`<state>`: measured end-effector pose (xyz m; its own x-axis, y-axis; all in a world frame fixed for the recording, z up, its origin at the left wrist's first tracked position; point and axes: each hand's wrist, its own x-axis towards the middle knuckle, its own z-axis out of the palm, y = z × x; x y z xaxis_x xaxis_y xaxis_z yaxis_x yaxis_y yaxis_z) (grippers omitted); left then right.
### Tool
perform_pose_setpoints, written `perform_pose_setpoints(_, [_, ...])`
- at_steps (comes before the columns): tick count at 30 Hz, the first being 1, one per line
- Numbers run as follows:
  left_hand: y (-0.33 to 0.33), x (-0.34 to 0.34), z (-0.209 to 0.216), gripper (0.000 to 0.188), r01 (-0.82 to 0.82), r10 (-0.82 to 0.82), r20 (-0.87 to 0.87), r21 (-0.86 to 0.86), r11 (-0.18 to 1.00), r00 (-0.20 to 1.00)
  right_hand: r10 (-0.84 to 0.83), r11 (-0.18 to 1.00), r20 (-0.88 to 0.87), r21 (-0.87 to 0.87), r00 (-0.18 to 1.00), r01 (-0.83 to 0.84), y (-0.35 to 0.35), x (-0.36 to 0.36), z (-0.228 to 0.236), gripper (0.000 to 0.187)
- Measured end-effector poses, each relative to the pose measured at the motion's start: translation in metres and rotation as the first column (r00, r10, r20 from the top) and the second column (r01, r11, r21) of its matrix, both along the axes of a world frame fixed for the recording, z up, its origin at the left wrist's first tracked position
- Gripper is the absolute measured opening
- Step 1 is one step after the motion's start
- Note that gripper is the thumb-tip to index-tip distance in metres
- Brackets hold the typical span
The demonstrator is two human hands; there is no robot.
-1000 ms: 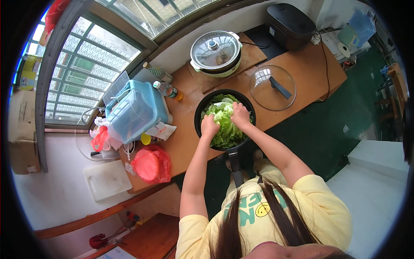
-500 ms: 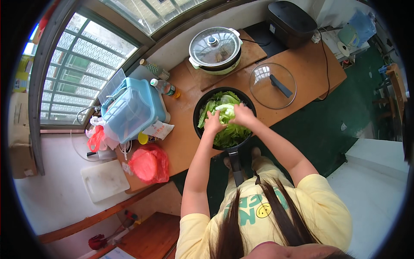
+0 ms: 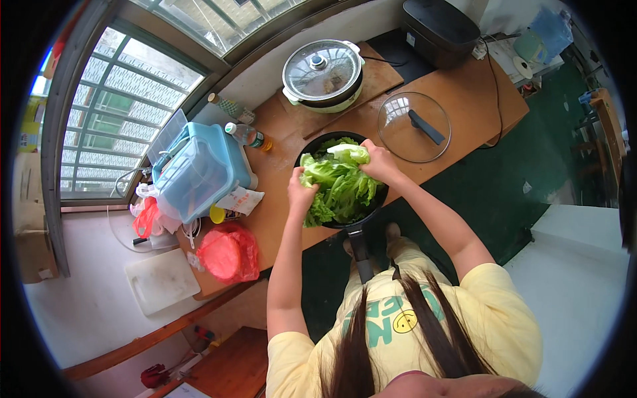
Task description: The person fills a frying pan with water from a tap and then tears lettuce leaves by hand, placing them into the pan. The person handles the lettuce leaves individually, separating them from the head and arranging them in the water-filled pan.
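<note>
Green leafy lettuce (image 3: 342,182) fills a black frying pan (image 3: 378,207) at the table's near edge, and the pan's handle (image 3: 360,251) points toward my body. Over the pan's left rim, my left hand (image 3: 302,190) is closed on lettuce leaves. At the right rim my right hand (image 3: 378,164) grips the pale stem end of the lettuce. A bunch of leaves is stretched between both hands above the pan. Its lower leaves overlap those in the pan, so I cannot tell where one ends. The fingertips are partly hidden by leaves.
A glass lid (image 3: 415,126) lies right of the pan. Behind stands a lidded electric pot (image 3: 323,75) on a wooden board. To the left are a bottle (image 3: 249,136), a blue plastic box (image 3: 199,169), a red plastic bag (image 3: 229,253) and a white cutting board (image 3: 162,280).
Both hands have spread apart and lifted lettuce from the pan. My left hand moved left to the pan's rim. The leaves now stretch between the hands.
</note>
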<state>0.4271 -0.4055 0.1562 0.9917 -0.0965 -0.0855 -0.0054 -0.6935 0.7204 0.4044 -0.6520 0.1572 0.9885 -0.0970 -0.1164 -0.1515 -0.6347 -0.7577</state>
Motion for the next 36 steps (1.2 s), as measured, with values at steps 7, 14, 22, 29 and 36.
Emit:
perform_pose_setpoints(7, [0.003, -0.014, 0.057, 0.048, 0.005, -0.058, -0.178, -0.283, 0.959, 0.982, -0.094, 0.993, 0.095, 0.076, 0.991, 0.087, -0.004, -0.013, 0.038, 0.040])
perform_pose_setpoints(14, [-0.017, -0.004, -0.046, 0.089, 0.012, -0.014, 0.002, 0.377, 0.926, 1.000, -0.146, 0.970, 0.149, -0.171, 0.978, 0.171, 0.025, -0.001, -0.036, 0.049])
perform_pose_setpoints(22, [-0.035, 0.000, -0.033, 0.079, 0.075, 0.044, -0.301, 0.374, 0.925, 0.953, -0.141, 0.896, 0.011, -0.424, 0.990, 0.133, 0.067, -0.003, -0.062, 0.057])
perform_pose_setpoints(29, [-0.024, -0.001, -0.069, 0.067, -0.087, 0.188, -0.282, 0.334, 0.938, 0.941, 0.049, 0.874, 0.095, -0.486, 0.994, 0.003, 0.066, -0.002, -0.063, 0.045])
perform_pose_setpoints(36, [-0.031, -0.005, -0.077, 0.049, -0.176, 0.212, -0.111, 0.267, 0.948, 0.971, -0.032, 0.881, 0.068, -0.470, 0.997, 0.060, 0.066, 0.016, -0.076, 0.040])
